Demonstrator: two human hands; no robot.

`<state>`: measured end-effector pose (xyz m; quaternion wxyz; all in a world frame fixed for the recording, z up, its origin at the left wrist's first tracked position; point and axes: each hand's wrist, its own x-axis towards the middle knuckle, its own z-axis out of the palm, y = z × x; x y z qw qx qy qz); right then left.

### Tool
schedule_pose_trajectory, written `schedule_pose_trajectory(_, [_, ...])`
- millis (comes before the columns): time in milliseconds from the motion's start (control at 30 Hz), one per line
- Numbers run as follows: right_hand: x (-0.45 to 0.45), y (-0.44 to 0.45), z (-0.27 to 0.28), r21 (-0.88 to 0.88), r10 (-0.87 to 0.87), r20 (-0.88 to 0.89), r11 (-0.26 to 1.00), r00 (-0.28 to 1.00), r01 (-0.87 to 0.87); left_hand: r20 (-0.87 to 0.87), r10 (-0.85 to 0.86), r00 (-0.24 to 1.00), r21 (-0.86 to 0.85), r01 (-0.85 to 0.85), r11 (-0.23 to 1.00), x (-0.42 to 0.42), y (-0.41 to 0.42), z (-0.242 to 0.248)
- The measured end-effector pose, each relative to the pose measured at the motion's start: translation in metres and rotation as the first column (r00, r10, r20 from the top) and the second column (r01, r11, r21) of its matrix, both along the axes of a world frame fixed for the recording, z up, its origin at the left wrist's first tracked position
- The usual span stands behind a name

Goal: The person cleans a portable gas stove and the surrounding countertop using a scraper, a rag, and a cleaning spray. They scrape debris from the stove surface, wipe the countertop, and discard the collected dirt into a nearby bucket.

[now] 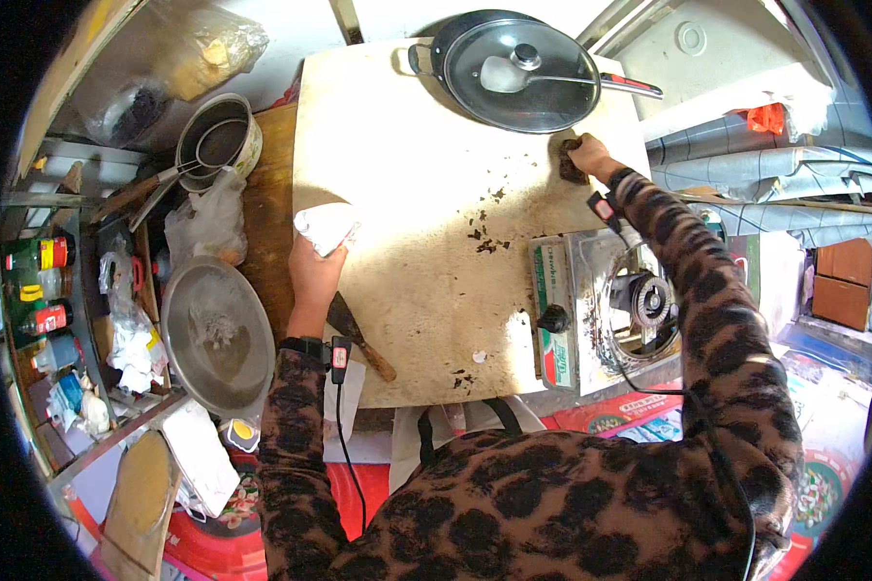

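Observation:
My left hand [318,269] grips a folded white cloth or paper [327,224] at the left part of the pale wooden board [407,319]. At the board's right side, my right hand [591,156] is closed on a dark brown pad or cloth [572,163], pressed to the surface below the pan. Dark flakes [488,236] lie scattered across the board's middle. A flat metal scraper with a wooden handle [367,348] rests beside my left wrist. At the back stands a black pan with a glass lid [479,80], and a spatula [505,75] lies across the lid.
A gas stove [588,312] stands on the right near my right forearm. On the left are a metal basin [218,334], a patterned pot [251,149] holding a handled pan, plastic bags [214,218] and shelves with bottles [47,319]. Black cables run from both wrists.

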<state>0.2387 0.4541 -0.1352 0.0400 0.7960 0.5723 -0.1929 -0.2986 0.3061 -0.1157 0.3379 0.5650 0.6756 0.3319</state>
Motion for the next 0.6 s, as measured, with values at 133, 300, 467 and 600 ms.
schedule_pose_trajectory(133, [-0.058,0.010,-0.030,-0.069,-0.009,0.097,0.997,0.995,0.016,0.004,-0.034,0.999,-0.104,0.034,0.994,-0.005,-0.003,-0.002])
schedule_pose_trajectory(300, [-0.151,-0.027,0.026,-0.260,0.314,-0.250,0.889,0.916,-0.376,-0.007,0.012,1.000,-0.017,-0.012,1.000,-0.004,-0.039,0.025])
schedule_pose_trajectory(467, [-0.210,-0.069,0.077,-0.349,0.558,-0.289,0.696,0.778,-0.628,-0.047,-0.026,0.999,-0.110,0.021,0.994,-0.018,-0.092,0.064])
schedule_pose_trajectory(600, [-0.206,-0.026,0.072,-0.047,0.667,-0.174,0.729,0.724,-0.683,-0.014,-0.058,0.998,-0.202,0.054,0.978,-0.031,-0.133,0.091])
